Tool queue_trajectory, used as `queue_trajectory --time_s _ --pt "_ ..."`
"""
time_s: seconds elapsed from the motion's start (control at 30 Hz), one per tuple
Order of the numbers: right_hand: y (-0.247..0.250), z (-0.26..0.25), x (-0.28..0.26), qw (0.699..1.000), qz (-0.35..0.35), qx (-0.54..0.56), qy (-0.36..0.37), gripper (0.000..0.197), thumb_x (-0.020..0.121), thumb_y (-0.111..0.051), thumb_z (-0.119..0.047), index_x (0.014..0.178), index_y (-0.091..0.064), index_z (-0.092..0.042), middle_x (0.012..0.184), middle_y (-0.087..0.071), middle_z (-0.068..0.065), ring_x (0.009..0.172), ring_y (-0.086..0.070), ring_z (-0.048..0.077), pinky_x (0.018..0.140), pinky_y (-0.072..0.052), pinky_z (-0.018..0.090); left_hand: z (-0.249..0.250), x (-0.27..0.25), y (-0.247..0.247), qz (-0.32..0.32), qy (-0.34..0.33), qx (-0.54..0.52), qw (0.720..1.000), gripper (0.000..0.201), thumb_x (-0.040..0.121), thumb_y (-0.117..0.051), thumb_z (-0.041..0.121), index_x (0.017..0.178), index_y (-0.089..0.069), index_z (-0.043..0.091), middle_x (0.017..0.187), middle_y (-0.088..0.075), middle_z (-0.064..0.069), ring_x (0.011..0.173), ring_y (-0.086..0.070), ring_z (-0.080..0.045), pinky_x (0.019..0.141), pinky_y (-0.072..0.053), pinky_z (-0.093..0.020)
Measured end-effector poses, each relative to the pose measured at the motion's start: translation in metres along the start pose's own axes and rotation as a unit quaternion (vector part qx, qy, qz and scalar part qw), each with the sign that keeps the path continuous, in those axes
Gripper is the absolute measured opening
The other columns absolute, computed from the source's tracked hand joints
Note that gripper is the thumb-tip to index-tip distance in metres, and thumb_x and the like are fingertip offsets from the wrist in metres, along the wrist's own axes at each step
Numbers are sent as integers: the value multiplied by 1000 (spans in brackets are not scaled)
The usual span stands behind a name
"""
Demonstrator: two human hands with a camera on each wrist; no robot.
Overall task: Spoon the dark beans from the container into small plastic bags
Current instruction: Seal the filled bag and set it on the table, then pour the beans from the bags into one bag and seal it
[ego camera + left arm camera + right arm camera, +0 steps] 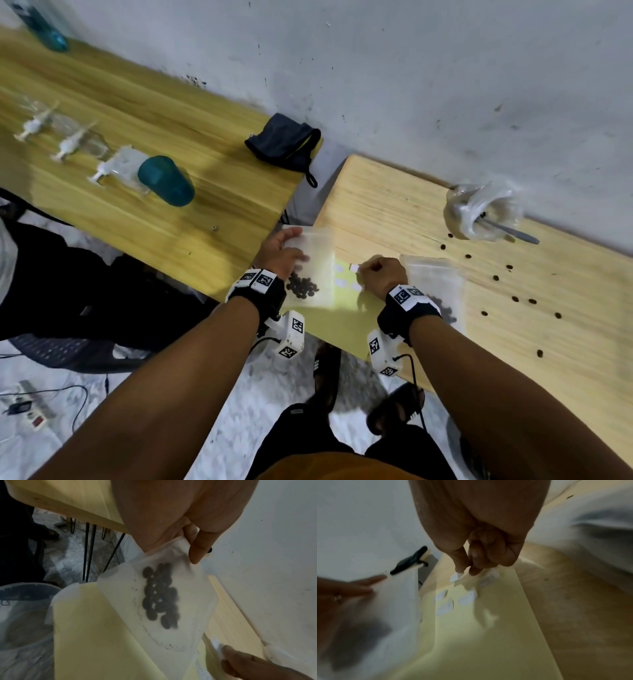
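Observation:
My left hand [294, 246] holds a small clear plastic bag [315, 274] by its upper edge; a clump of dark beans [161, 595] sits inside it. The bag lies over the left side of a pale yellow sticker sheet [342, 315]. My right hand [465, 569] pinches a small white sticker [456, 576] between thumb and forefinger at the sheet's top. A second bag [431, 277] with beans lies just right of that hand, partly hidden by the wrist. The container [479, 212], lined with crumpled plastic, stands at the back with the spoon [513, 233] sticking out.
Several loose beans [513, 298] are scattered over the right part of the wooden table [394, 212]. On the neighbouring table to the left are a black pouch [284, 144], a teal cup [166, 181] and white plastic pieces [34, 123]. The wall runs close behind.

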State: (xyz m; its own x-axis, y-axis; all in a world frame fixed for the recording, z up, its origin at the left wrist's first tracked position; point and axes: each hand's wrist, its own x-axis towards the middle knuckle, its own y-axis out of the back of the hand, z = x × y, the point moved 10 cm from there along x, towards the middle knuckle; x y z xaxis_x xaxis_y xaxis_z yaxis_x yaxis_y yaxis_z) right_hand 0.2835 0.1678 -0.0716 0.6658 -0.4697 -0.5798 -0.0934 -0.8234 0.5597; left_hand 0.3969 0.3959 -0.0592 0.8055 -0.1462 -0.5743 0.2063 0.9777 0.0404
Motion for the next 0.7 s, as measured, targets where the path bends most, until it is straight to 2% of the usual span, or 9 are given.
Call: queue_trajectory --time_s 0.07,0.13,0.23,0.33,0.4,0.43,0.53,0.6,0.7 --pt "8 -11 -1 999 2 37 37 14 91 -63 -21 78 -68 -19 88 -67 -1 82 -60 19 73 -44 25 2 3 -5 -10 3 0 1000 46 75 -61 -13 104 -68 23 112 -61 -2 70 -68 -26 56 -50 -32" --pt "25 -26 -5 991 20 103 84 22 90 -66 -13 69 -63 -20 78 -65 -5 72 -58 12 68 -45 22 8 3 -18 -34 -3 16 999 45 75 -64 -8 101 -68 29 114 -62 -1 70 -70 -26 57 -50 -32" --pt "54 -36 -11 978 47 172 103 13 85 -72 -7 82 -67 4 66 -60 -4 52 -51 -2 53 -40 16 22 0 -45 -56 -26 24 998 45 79 -60 -11 100 -65 29 113 -64 -1 67 -68 -22 54 -48 -30" --pt "76 -39 -16 970 57 207 113 16 84 -72 -3 89 -64 10 62 -60 -5 46 -49 -5 48 -38 11 40 -5 -70 -73 -38 20 996 46 81 -55 -15 104 -64 23 111 -64 -1 64 -65 -21 54 -47 -29" --pt "89 -43 -20 963 53 236 119 11 83 -73 0 89 -64 1 56 -61 -9 46 -50 -5 51 -40 11 52 -8 -86 -96 -44 15 994 45 80 -53 -17 108 -62 18 109 -63 -2 61 -64 -18 52 -46 -26" --pt "95 -46 -23 960 51 243 127 15 81 -74 0 88 -62 -7 56 -61 -8 49 -52 -3 54 -42 12 58 -11 -96 -112 -47 15 992 45 80 -53 -17 110 -62 16 108 -64 -2 60 -63 -17 51 -46 -24" --pt "116 -54 -27 960 79 216 160 26 78 -79 -9 83 -57 -23 65 -62 -1 64 -57 9 65 -46 25 71 -25 -132 -157 -66 37 985 37 83 -57 -7 109 -64 17 107 -65 1 69 -60 -15 55 -46 -24" --pt "132 -56 -30 963 115 175 172 28 78 -80 -15 81 -55 -28 68 -62 -4 66 -58 11 66 -47 28 75 -33 -154 -175 -66 23 982 30 84 -59 -1 107 -67 17 104 -66 0 77 -58 -15 62 -46 -26" --pt "160 -49 -36 960 167 137 177 26 78 -77 -16 84 -54 -27 68 -63 -10 67 -61 11 69 -52 32 84 -44 -186 -187 -91 19 978 27 84 -62 1 107 -68 13 103 -67 -2 87 -58 -14 72 -46 -24"
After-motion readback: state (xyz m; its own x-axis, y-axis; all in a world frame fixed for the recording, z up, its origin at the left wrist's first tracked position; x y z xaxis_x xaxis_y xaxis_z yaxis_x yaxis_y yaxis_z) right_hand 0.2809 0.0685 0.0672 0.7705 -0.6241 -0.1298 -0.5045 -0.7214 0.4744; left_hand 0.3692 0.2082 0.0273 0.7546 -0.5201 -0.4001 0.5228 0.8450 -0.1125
